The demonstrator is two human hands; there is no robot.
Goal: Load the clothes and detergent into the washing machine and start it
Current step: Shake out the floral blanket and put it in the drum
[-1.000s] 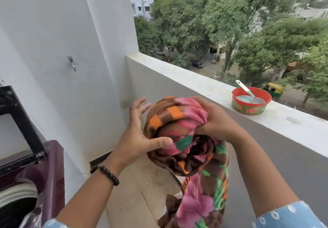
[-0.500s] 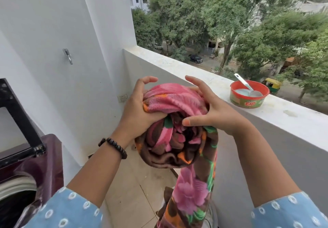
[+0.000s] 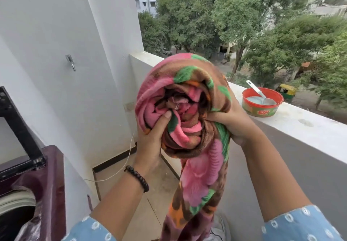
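Fleecy and floral, in pink, brown, green and orange, a blanket (image 3: 187, 109) is bunched into a thick roll held up at chest height between both hands, with its loose tail hanging straight down past the forearms toward the tiled balcony floor (image 3: 150, 193). The left hand (image 3: 150, 137) is closed on the roll's left underside, thumb pressed up into the spiral of folds at the open end, the other fingers wrapped behind the cloth and out of sight; a black beaded bracelet (image 3: 138, 177) circles that wrist. The right hand (image 3: 231, 122) clamps the right side of the roll, fingers curled into the fabric and mostly buried in it. Both forearms rise from the lower edge of the view, bare up to light blue dotted sleeves (image 3: 300, 223), converging on the bundle. At the far left stands a maroon top-loading washing machine (image 3: 47, 184) with its black-framed lid (image 3: 18, 131) raised and part of the drum opening visible; the blanket is well apart from it, over the floor. On the white parapet ledge (image 3: 300, 128) to the right sits a red tub (image 3: 262, 104) labelled "EXO" with a white spoon (image 3: 257, 92) resting in it, close to the right hand but not touching.
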